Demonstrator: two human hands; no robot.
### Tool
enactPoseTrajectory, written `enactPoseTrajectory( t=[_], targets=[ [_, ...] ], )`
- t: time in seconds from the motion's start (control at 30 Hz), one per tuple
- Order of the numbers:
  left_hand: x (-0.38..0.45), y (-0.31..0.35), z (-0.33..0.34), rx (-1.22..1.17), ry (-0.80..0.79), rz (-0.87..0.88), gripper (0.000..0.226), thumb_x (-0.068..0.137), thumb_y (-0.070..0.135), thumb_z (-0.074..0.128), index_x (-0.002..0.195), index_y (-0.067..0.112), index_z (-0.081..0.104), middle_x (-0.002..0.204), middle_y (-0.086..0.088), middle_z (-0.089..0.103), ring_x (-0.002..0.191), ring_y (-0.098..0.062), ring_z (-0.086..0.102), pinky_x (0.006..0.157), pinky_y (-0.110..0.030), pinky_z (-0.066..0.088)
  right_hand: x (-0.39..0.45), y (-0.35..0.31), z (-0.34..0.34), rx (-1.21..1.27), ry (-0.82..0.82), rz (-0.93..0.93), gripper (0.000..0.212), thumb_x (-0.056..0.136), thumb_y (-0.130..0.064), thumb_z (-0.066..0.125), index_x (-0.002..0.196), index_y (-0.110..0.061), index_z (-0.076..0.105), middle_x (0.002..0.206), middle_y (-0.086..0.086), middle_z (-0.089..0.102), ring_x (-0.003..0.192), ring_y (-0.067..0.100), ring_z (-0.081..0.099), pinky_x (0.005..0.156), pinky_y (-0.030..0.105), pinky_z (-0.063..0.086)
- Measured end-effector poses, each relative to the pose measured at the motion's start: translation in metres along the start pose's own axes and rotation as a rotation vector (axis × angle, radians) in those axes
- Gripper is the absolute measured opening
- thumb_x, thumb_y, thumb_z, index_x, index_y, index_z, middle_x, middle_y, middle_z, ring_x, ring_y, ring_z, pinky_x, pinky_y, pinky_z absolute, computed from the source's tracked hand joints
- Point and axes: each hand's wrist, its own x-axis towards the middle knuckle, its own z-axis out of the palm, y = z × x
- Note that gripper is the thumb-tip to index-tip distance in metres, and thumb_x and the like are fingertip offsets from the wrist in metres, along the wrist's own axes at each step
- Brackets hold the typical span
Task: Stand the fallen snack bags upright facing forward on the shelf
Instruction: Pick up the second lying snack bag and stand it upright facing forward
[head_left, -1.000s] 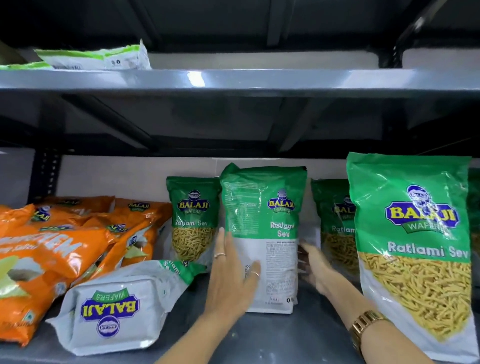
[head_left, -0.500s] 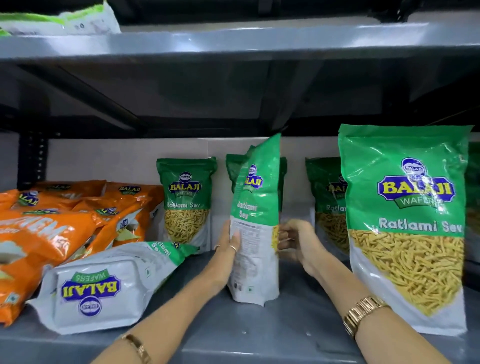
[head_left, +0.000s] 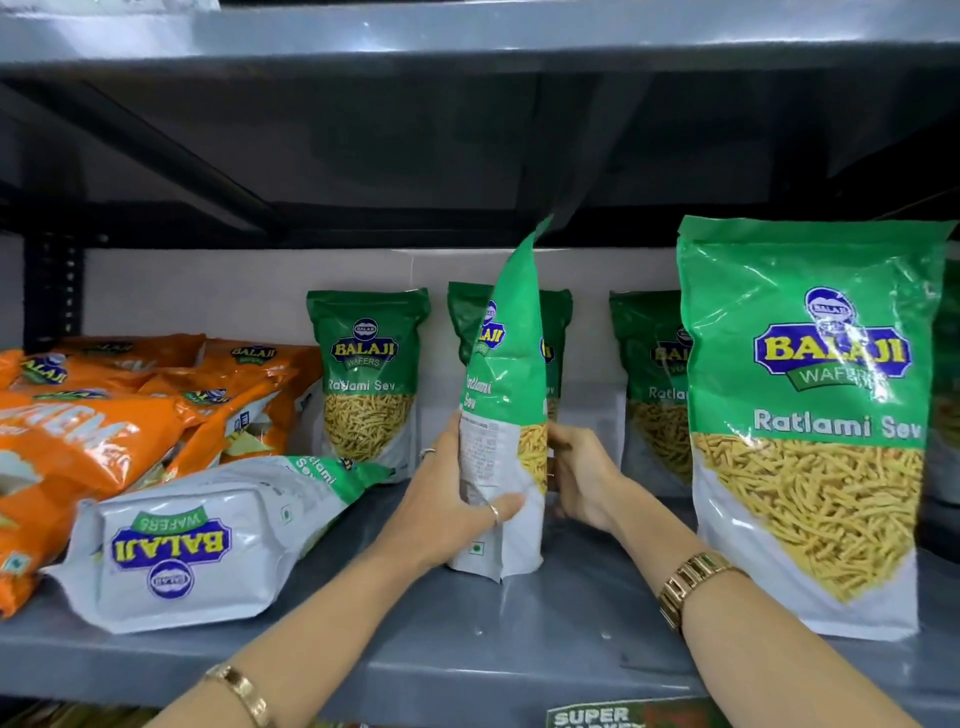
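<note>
Beside the big front bag (head_left: 810, 415), on its left, the held bag (head_left: 506, 395) is now standing edge-on, having turned from back-facing; left hand (head_left: 457, 499) and right hand (head_left: 584, 480) are both clamping it. Half-turned, it is still needing rotation; the fallen bag (head_left: 208, 535) is still lying farther left.

You have bare shelf (head_left: 571, 623) in front, between the fallen white bag (head_left: 208, 540) on your left and the big green bag (head_left: 810, 415) standing at the front on your right. The turned bag (head_left: 506, 415) stands upright in the middle of that gap, with both of your hands around it. Behind it, three green bags (head_left: 369, 384) line the back wall with small gaps between them. Orange bags (head_left: 104, 441) fill the far left. The upper shelf (head_left: 467, 31) leaves open room above the bag tops.
</note>
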Motion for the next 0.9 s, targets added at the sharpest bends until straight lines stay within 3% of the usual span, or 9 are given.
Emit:
enactPoseTrajectory(
  t=[0.07, 0.2, 0.33, 0.43, 0.5, 0.6, 0.73, 0.83, 0.9],
  targets=[
    [0.001, -0.001, -0.008, -0.041, -0.042, -0.025, 0.066, 0.066, 0.024, 0.072, 0.12, 0.044, 0.04, 0.118, 0.02, 0.059, 0.107, 0.011, 0.057, 0.09, -0.01, 0.044, -0.001, -0.003, -0.005, -0.016, 0.005, 0.013, 0.037, 0.086, -0.046, 0.038, 0.076, -0.02, 0.064, 0.069, 0.002, 0.069, 0.066, 0.019, 0.063, 0.061, 0.03, 0.044],
    [0.001, -0.001, -0.013, 0.016, -0.003, -0.065, 0.063, 0.075, 0.01, 0.067, 0.133, 0.023, 0.045, 0.125, 0.004, 0.045, 0.12, -0.017, 0.05, 0.105, -0.032, 0.04, -0.002, -0.003, -0.013, -0.04, 0.074, 0.045, 0.044, 0.083, -0.057, 0.04, 0.089, -0.019, 0.061, 0.082, 0.006, 0.058, 0.076, 0.023, 0.056, 0.063, 0.032, 0.044],
    [0.001, -0.001, -0.018, 0.014, 0.091, -0.136, 0.041, 0.081, -0.005, 0.055, 0.118, 0.012, 0.057, 0.119, -0.013, 0.057, 0.111, -0.026, 0.057, 0.091, -0.03, 0.044, -0.004, -0.004, -0.014, -0.06, 0.154, 0.046, 0.043, 0.082, -0.056, 0.04, 0.077, -0.017, 0.059, 0.077, 0.003, 0.052, 0.07, 0.018, 0.046, 0.066, 0.03, 0.039],
    [0.004, -0.007, -0.017, 0.12, 0.153, -0.202, 0.045, 0.089, -0.002, 0.043, 0.132, 0.008, 0.048, 0.124, -0.018, 0.06, 0.113, -0.027, 0.055, 0.09, -0.031, 0.041, -0.005, -0.004, -0.015, -0.001, 0.224, 0.008, 0.037, 0.081, -0.05, 0.048, 0.065, -0.017, 0.051, 0.078, 0.004, 0.053, 0.072, 0.019, 0.046, 0.065, 0.031, 0.039],
    [0.006, -0.012, -0.016, 0.244, 0.207, -0.218, 0.037, 0.093, 0.002, 0.037, 0.128, 0.003, 0.049, 0.116, -0.022, 0.061, 0.108, -0.03, 0.056, 0.079, -0.029, 0.038, -0.006, -0.002, -0.012, 0.005, 0.219, -0.014, 0.035, 0.079, -0.048, 0.051, 0.062, -0.018, 0.048, 0.082, 0.004, 0.057, 0.079, 0.021, 0.051, 0.069, 0.032, 0.041],
    [0.01, -0.021, -0.015, 0.4, 0.257, -0.288, 0.023, 0.093, 0.003, 0.036, 0.101, -0.006, 0.056, 0.102, -0.029, 0.061, 0.098, -0.037, 0.057, 0.071, -0.034, 0.036, -0.007, -0.003, -0.011, 0.009, 0.243, -0.049, 0.03, 0.082, -0.047, 0.053, 0.088, -0.017, 0.055, 0.085, 0.004, 0.06, 0.076, 0.02, 0.056, 0.071, 0.035, 0.046],
    [0.013, -0.031, -0.013, 0.528, 0.23, -0.406, 0.019, 0.092, 0.005, 0.037, 0.094, -0.002, 0.055, 0.108, -0.029, 0.061, 0.101, -0.039, 0.056, 0.07, -0.034, 0.035, -0.01, -0.004, -0.012, -0.025, 0.257, -0.003, 0.055, 0.081, -0.052, 0.052, 0.121, -0.015, 0.052, 0.089, 0.007, 0.054, 0.079, 0.023, 0.054, 0.076, 0.039, 0.048],
    [0.015, -0.031, -0.01, 0.368, 0.229, -0.506, 0.025, 0.091, 0.005, 0.033, 0.1, -0.005, 0.055, 0.115, -0.029, 0.057, 0.106, -0.04, 0.054, 0.074, -0.034, 0.036, -0.013, -0.004, -0.01, -0.098, 0.26, -0.03, 0.059, 0.08, -0.052, 0.054, 0.126, -0.015, 0.051, 0.11, 0.006, 0.05, 0.106, 0.028, 0.049, 0.086, 0.041, 0.042],
    [0.019, -0.032, -0.009, 0.092, 0.254, -0.618, 0.033, 0.091, 0.01, 0.034, 0.111, -0.006, 0.055, 0.124, -0.03, 0.054, 0.113, -0.041, 0.051, 0.089, -0.038, 0.042, -0.014, -0.005, -0.011, -0.128, 0.246, -0.072, 0.053, 0.08, -0.052, 0.055, 0.124, -0.022, 0.051, 0.12, 0.003, 0.048, 0.111, 0.025, 0.044, 0.087, 0.041, 0.038]
  ],
)
